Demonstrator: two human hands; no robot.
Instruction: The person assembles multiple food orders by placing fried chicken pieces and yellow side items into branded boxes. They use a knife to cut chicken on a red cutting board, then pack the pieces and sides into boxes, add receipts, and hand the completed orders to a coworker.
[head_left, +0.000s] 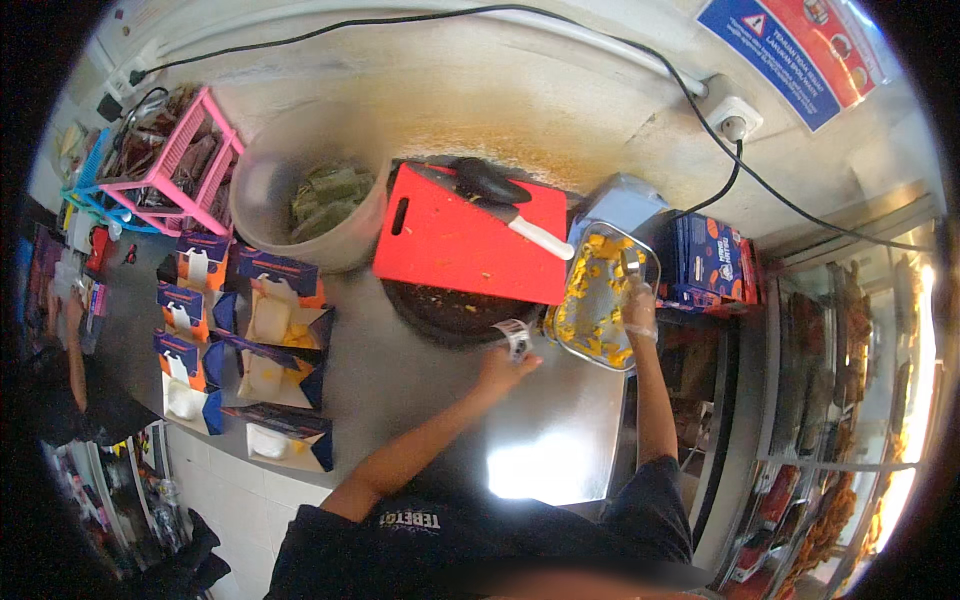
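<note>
My right hand (640, 304), in a clear plastic glove, is at the right side of a metal tray (592, 296) that holds chopped yellow pieces. A small shiny utensil (630, 262) shows at its fingertips. To the left of the tray, my left hand (510, 371) is over the steel counter, its fingers on a small clear item with white and dark markings (516, 339), perhaps a plastic cup or packet. Behind it lies a red cutting board (465, 240) on a dark round block (450, 311). A knife with a white handle (541, 238) and a dark rounded object (491, 180) rest on the board.
Open cardboard food boxes (285, 360), some with rice, stand at the left. Behind them are a large translucent tub (311, 195) of wrapped packets and a pink plastic rack (176, 176). Folded boxes (712, 259) and a glass display case (832, 375) are at the right. A co-worker's arm (75, 352) shows far left.
</note>
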